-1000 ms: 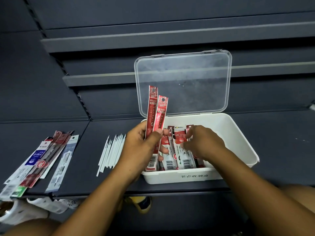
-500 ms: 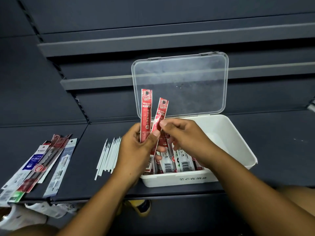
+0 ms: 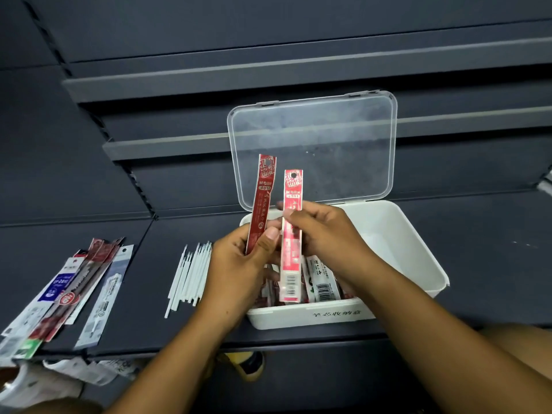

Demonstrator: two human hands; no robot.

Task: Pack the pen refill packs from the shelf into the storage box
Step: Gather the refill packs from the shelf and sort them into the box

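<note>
Over the near-left part of the storage box (image 3: 412, 249), both hands are holding one refill pack each, upright. L hand (image 3: 239, 264) grip is closing on the dark red pack (image 3: 262, 201), w/ the thumb pressing its front and the pack's lower part hiding behind the fingers. R hand (image 3: 328, 231) grip is pinching the brighter red pack (image 3: 292, 243) approx at mid-length, barcode end pointing down toward the box interior; can't tell if it is touching the packs below. The 2 held packs are standing just beside each other, tops apart. Box is sitting on the dark shelf (image 3: 493, 249) w/ its clear lid (image 3: 313, 138) standing open at the back. Several packed refill packs (image 3: 324, 283) are lying side by side in the box's left part; the right part is showing white floor. Left of the box, loose white refill tubes (image 3: 191, 270) are lying in a bundle on the shelf. Farther left, a fanned pile of packs (image 3: 74, 291) is lying near the shelf's front edge.
</note>
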